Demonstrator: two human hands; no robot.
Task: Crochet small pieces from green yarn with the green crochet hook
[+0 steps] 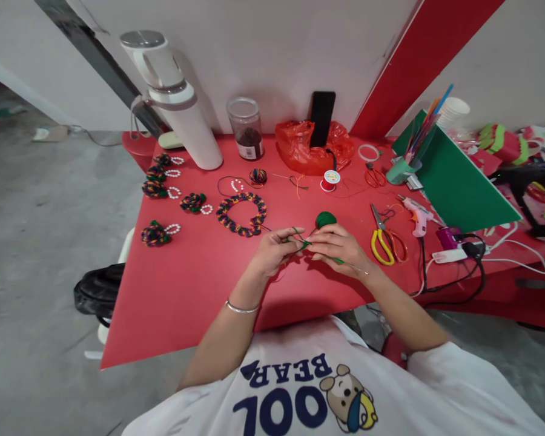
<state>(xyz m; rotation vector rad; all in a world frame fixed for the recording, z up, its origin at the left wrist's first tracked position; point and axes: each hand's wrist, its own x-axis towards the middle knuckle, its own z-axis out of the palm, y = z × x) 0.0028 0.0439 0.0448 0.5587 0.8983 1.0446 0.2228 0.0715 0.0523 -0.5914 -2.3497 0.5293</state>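
- Red table (200, 290): work sits near, toward the middle — presumably for close sight.
- Left hand (277, 247): pinches the green yarn piece (304, 245), likely keeping it taut.
- Right hand (340, 247): closed around a slim tool (338, 260), mostly covered; its kind is unclear.
- Green yarn ball (326, 218): just far of the right hand, probably for easy feeding — near edge hidden.

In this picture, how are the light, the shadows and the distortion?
Head view: fairly even light, soft shadows on the red table beneath the left hand and right hand; head view: the white thermos leans outward, likely wide-angle distortion; head view: the green yarn held there looks slightly soft.
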